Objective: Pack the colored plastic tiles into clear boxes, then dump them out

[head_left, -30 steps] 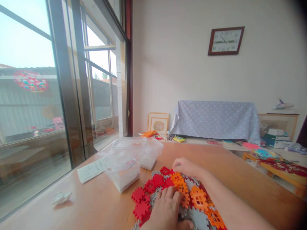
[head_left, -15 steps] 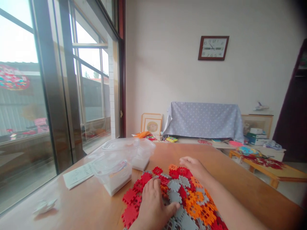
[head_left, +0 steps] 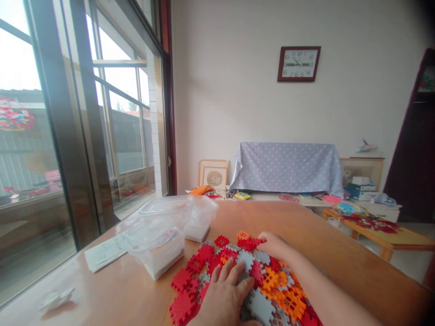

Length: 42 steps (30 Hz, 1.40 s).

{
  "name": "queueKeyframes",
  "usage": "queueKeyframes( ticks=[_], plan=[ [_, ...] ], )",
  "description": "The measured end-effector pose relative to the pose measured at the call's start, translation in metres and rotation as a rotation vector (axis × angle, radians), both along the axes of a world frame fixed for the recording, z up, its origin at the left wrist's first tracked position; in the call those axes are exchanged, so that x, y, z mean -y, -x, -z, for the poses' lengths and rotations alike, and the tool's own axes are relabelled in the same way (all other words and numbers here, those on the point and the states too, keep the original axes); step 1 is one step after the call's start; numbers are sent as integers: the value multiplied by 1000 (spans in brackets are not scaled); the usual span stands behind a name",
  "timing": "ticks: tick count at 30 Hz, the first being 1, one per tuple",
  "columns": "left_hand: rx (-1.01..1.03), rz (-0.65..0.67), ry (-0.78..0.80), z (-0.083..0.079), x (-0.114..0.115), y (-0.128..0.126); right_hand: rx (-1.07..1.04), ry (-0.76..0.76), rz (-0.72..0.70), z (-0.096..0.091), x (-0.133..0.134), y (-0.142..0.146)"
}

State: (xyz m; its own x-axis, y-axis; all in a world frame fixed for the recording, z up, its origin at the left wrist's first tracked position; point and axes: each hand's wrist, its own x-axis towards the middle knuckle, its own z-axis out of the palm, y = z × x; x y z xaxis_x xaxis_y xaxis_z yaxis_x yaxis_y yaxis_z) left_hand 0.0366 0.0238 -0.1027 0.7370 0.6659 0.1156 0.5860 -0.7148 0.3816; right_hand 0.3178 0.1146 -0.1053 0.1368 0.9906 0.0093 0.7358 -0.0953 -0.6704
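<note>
A heap of toothed plastic interlocking tiles in red, grey and orange lies on the wooden table [head_left: 258,215]. My left hand [head_left: 226,285] rests over the middle of it, fingers spread, palm down. Around that hand are a solid red tile [head_left: 183,307] and a grey tile [head_left: 261,304]. My right hand [head_left: 273,245] is at the far right edge of the heap, its fingers closed on a red tile [head_left: 249,243], with the fingertips partly hidden. Beside it sits an orange tile [head_left: 244,235] with a lattice centre.
Clear plastic containers [head_left: 154,253] stand left of the heap. Farther left lie a card with writing [head_left: 105,253] and a crumpled white scrap [head_left: 57,299]. A large window [head_left: 61,136] borders the table's left side. A low bench [head_left: 390,242] stands at the right.
My left hand has shifted right across the heap and its fingers have spread. My right hand has come down to a red tile and closed on it. The view has turned slightly.
</note>
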Motion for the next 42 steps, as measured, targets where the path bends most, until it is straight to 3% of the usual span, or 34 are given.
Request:
queueKeyframes(
  ticks=[4, 9, 16, 20, 24, 29, 33, 37, 39, 42],
  plan=[
    [-4, -20, 28, -7, 4, -1, -181, 32, -41, -7, 3, 11],
    [16, -52, 53, -7, 5, -3, -350, 50, -194, -24, 16, 35],
    [239, -277, -5, -4, 8, -5, -461, 16, -350, -61, 37, 66],
    [379, -339, -22, -8, 6, -2, -565, 23, -450, -80, 55, 71],
    [453, -378, -31, -11, 1, 1, -577, 93, -432, -88, 76, 61],
    [598, -436, -46, -9, -9, 6, -522, 9, -245, -74, 96, 25],
    [673, -490, 7, -12, -12, 11, -388, -128, -32, -45, 106, -22],
    [603, -561, -4, -17, -14, 17, -247, -117, 228, -16, 126, -68],
    [542, -571, -46, -21, -14, 20, -203, -79, 211, -5, 141, -82],
    [397, -631, -97, -27, -13, 27, -161, -27, 32, 6, 165, -85]
  ],
)
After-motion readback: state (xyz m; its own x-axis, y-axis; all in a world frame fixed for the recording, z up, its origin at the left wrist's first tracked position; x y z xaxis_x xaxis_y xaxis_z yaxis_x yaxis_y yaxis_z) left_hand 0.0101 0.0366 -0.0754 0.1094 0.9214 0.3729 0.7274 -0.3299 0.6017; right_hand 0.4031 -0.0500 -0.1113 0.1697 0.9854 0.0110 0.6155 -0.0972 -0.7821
